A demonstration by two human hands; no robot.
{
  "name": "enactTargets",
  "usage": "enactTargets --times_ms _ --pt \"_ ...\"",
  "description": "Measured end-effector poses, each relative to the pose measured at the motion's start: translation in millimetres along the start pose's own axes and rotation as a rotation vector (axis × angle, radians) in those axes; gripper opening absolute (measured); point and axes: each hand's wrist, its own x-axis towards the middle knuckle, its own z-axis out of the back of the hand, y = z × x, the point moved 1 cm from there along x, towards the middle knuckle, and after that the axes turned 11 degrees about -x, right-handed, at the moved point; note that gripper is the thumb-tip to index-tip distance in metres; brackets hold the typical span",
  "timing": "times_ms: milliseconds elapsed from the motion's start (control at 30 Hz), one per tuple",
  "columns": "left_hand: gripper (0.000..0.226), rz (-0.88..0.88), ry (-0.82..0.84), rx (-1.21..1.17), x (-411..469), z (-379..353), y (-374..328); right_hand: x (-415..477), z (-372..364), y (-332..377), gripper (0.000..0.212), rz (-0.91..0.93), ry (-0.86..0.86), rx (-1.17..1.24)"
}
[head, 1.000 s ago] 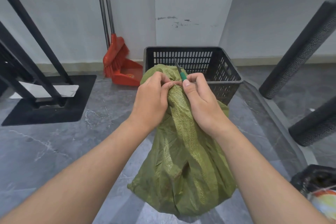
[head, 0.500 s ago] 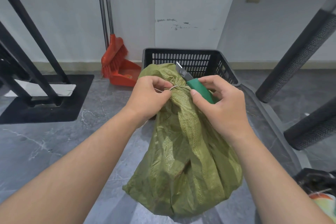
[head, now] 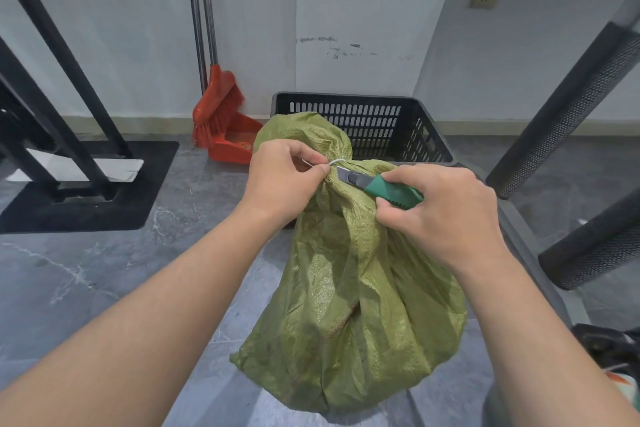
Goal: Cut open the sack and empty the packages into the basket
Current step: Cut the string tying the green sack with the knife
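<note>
A green woven sack [head: 346, 305] stands on the grey floor in front of me, its neck bunched and tied with a thin white string [head: 334, 162]. My left hand [head: 280, 180] pinches the string at the neck. My right hand [head: 446, 218] grips a green-handled utility knife [head: 388, 189], whose blade lies flat against the neck right below the string. Just behind the sack sits a black slotted plastic basket [head: 377, 125]; what it holds is hidden. The packages inside the sack cannot be seen.
An orange broom and dustpan [head: 225, 125] lean on the wall to the left of the basket. A black metal frame on a floor plate [head: 69, 180] stands at left. Two black mesh-covered bars [head: 568, 121] slant in from the right. A dark bag [head: 609, 354] lies bottom right.
My right hand has turned the knife from blade-up to nearly level, laying the blade on the sack's neck under the string. My left hand has kept its pinch on the string.
</note>
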Motion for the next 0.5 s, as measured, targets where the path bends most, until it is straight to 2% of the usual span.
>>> enactTargets --times_ms 500 --pt "0.018 -0.017 -0.039 0.030 -7.3 1.2 -9.7 -2.5 -7.5 1.1 0.025 0.089 -0.136 -0.050"
